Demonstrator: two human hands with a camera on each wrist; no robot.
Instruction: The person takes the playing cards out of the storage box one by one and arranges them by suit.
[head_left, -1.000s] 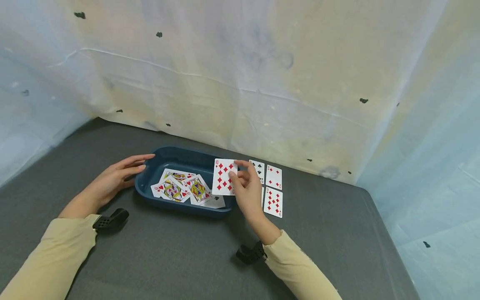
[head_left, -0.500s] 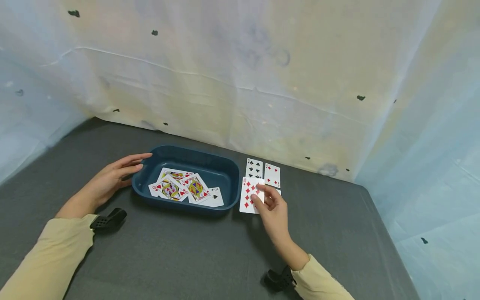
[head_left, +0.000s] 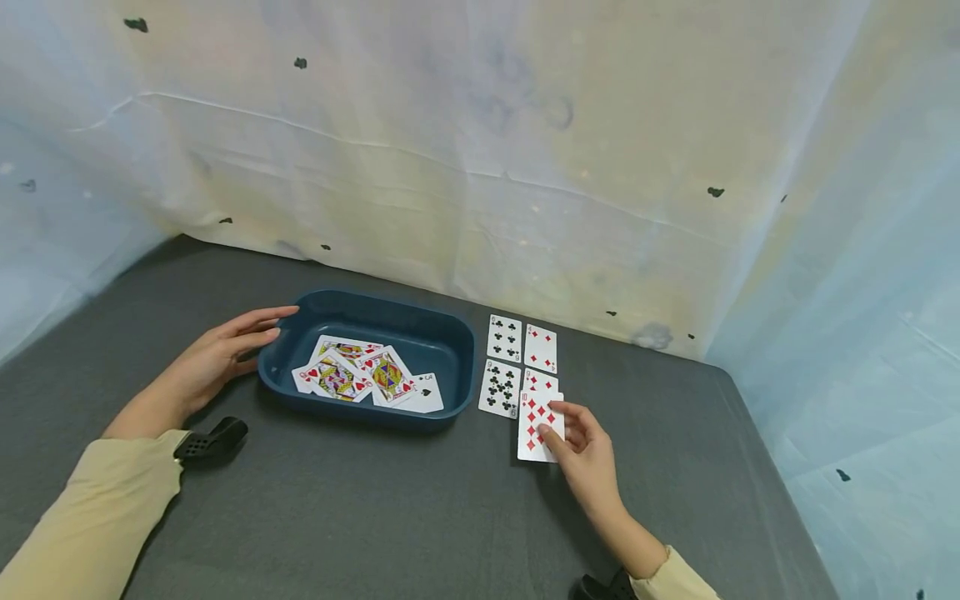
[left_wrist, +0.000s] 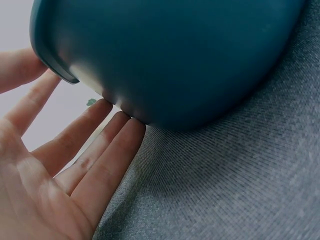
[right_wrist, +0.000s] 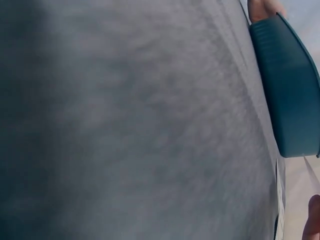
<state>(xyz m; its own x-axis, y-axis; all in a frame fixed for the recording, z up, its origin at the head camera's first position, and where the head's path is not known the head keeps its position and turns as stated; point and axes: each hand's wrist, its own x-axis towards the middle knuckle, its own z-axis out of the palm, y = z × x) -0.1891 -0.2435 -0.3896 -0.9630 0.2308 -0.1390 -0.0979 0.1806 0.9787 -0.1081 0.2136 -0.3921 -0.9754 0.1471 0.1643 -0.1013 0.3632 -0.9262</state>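
My right hand (head_left: 588,462) pinches a ten of diamonds playing card (head_left: 531,437) between thumb and fingers. The card is face up and overlaps the lower part of a nine of diamonds (head_left: 540,381) in the head view. Above and left of it lie a four of diamonds (head_left: 541,348), a six of clubs (head_left: 504,338) and a nine of clubs (head_left: 499,388). Against the left end of a dark blue tray (head_left: 442,337) rests my left hand (head_left: 213,362). The left wrist view shows its extended fingers (left_wrist: 110,162) touching the tray's outer wall.
Several face-up cards lie overlapping in the tray, among them face cards (head_left: 337,377) and a spade (head_left: 425,396). Beneath everything is a dark grey table (head_left: 360,508). A pale draped sheet (head_left: 375,167) hangs behind its far edge.
My right hand has carried the ten of diamonds from over the tray, rightward and toward me, to the lower right of the laid-out cards. The left hand stays at the tray.
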